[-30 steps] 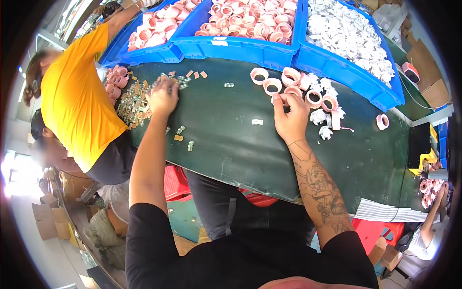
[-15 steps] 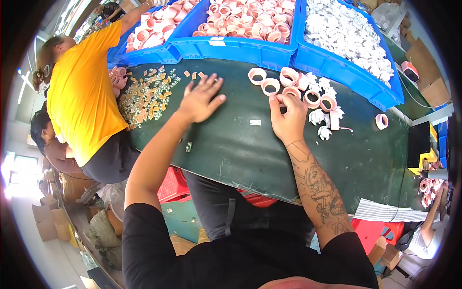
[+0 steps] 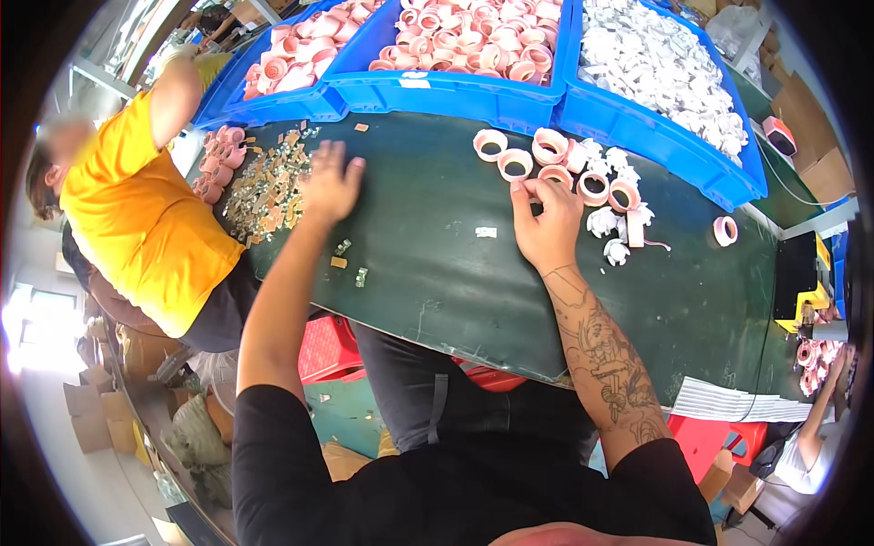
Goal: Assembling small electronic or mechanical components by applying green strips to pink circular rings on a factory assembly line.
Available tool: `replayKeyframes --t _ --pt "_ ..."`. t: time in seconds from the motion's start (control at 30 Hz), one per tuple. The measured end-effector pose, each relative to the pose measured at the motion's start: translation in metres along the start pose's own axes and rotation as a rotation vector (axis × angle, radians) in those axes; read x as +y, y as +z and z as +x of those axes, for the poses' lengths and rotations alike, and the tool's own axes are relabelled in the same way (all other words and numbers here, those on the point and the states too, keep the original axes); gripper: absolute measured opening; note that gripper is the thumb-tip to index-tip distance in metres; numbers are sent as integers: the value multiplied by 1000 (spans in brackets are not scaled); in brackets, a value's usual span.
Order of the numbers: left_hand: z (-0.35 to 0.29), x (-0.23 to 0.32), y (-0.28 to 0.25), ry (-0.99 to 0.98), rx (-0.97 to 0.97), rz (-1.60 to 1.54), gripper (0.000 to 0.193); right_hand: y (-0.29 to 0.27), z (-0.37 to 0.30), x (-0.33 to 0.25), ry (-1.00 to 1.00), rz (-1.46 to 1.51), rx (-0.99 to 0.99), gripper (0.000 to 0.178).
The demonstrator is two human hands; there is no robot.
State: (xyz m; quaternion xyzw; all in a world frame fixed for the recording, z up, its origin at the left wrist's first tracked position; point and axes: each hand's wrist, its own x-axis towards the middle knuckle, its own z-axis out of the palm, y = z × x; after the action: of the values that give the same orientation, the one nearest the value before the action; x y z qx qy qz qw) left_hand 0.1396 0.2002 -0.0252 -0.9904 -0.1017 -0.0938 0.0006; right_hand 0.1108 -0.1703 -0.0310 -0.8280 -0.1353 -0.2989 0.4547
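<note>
My left hand (image 3: 330, 184) lies with fingers stretched out against the right edge of a loose pile of small tan and clear-green pieces (image 3: 273, 191) on the dark green table. My right hand (image 3: 550, 221) rests beside a cluster of pink ring-shaped parts (image 3: 515, 165), its fingers curled and the thumb close to the index finger. What its fingertips hold, if anything, is hidden. White flower-like plastic parts (image 3: 603, 220) lie among and right of the rings. A small white piece (image 3: 486, 233) sits on the table between my hands.
Blue bins (image 3: 455, 95) of pink parts and a blue bin of white parts (image 3: 655, 77) line the far side. Pink parts (image 3: 218, 162) stand left of the pile. A person in a yellow shirt (image 3: 150, 227) is at the left. One pink ring (image 3: 725, 231) lies far right.
My left hand has swept left to the pile, and a few small pieces have shifted near the table's front edge. My right hand stays put. The person in yellow has turned, an arm raised.
</note>
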Motion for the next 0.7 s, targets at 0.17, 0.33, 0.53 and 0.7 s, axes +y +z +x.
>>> replayKeyframes --t 0.17,0.33,0.53,0.7 --pt "-116 121 -58 707 -91 -330 67 -1 2 -9 -16 -20 3 18" --pt "-157 147 -58 656 -143 -289 72 2 2 -7 -26 33 11 19" --pt "-174 75 -62 348 -105 -154 71 5 -1 -7 40 62 -26 18" --pt "-187 10 -56 108 -152 -63 72 4 0 -6 20 49 -14 17"
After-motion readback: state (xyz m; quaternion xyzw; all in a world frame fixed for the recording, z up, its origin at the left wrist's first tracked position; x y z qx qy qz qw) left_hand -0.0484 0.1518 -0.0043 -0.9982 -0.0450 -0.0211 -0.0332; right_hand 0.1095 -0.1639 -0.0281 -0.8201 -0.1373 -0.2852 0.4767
